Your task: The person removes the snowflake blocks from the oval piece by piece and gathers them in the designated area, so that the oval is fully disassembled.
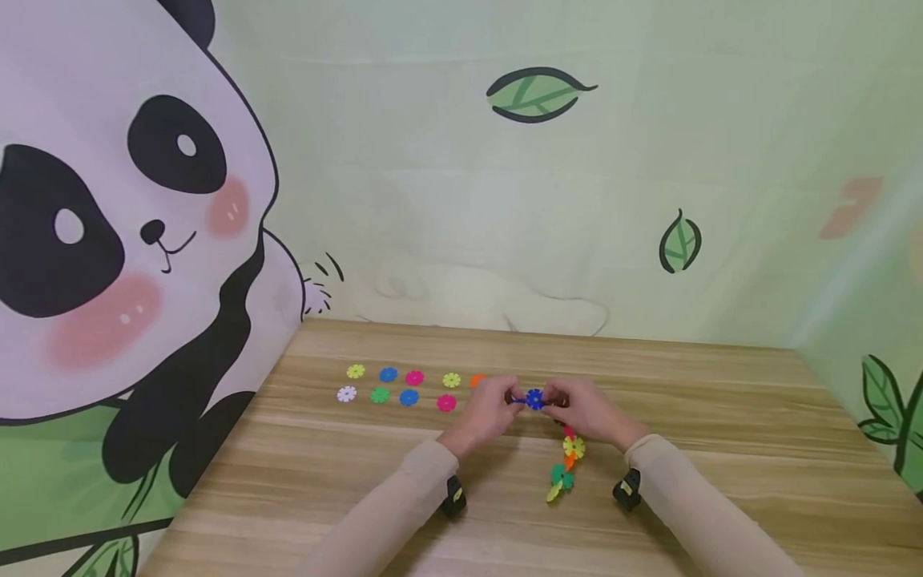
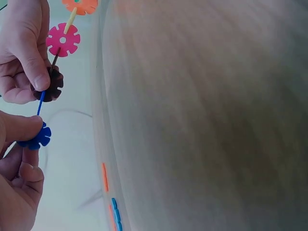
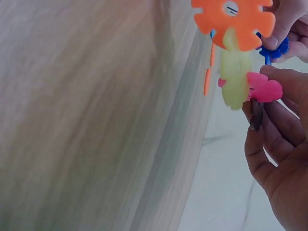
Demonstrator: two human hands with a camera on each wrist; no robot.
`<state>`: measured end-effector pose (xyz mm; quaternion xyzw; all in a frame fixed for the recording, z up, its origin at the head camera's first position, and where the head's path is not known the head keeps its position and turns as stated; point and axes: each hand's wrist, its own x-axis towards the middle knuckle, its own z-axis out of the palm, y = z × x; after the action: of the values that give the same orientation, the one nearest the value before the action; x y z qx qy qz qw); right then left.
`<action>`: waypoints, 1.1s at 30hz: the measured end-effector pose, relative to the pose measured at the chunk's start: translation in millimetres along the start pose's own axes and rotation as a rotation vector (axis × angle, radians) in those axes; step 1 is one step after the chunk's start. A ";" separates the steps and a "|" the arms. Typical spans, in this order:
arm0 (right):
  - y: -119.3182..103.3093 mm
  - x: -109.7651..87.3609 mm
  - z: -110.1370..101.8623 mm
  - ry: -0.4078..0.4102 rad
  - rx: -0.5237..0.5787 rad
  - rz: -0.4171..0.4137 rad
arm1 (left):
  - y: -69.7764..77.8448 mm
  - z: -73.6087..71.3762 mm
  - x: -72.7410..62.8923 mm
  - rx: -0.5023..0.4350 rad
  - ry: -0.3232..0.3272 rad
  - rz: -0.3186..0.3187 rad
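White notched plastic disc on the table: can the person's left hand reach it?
Probably not straight away: the left hand pinches a dark-blue notched plastic disc, though nothing covers the white disc.

Left grip (image 2: 17,197) pinching blue disc (image 2: 42,137), right grip (image 2: 21,48) holding dark disc (image 2: 56,86), pink disc (image 2: 71,42) above

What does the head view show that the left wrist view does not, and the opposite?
Only the head view: the painted panda, the green linked disc and the loose white disc.
Only the left wrist view: the notched face of the brown linked disc.
Both: the left hand and right hand pinching the disc chain, and the table.
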<state>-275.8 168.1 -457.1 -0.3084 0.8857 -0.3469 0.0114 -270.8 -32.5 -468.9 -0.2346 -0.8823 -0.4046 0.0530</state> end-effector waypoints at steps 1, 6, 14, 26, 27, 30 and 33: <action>-0.2 0.2 0.2 0.003 -0.007 0.002 | -0.2 -0.5 -0.4 0.006 0.005 0.002; 0.9 0.7 0.3 0.000 -0.017 0.006 | -0.9 -2.4 -1.5 -0.024 -0.002 -0.014; 3.9 -0.4 -1.1 -0.004 0.004 -0.001 | -3.9 -16.9 -1.0 -0.088 0.022 -0.104; 2.4 -2.8 -3.3 -0.005 -0.032 0.027 | -19.6 -42.4 -2.5 -0.039 0.124 -0.117; 2.5 -3.0 -3.6 -0.005 -0.036 0.028 | -20.3 -44.6 -2.4 -0.038 0.131 -0.117; 3.3 -3.4 -3.9 -0.007 -0.045 0.031 | -20.7 -51.1 -3.0 -0.036 0.135 -0.122; 4.3 -3.8 -4.1 -0.009 -0.040 0.034 | -20.2 -56.4 -3.7 -0.047 0.122 -0.130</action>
<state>-276.0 175.1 -457.4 -0.2950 0.8975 -0.3275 0.0153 -282.2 -87.0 -446.2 -0.1530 -0.8809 -0.4415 0.0749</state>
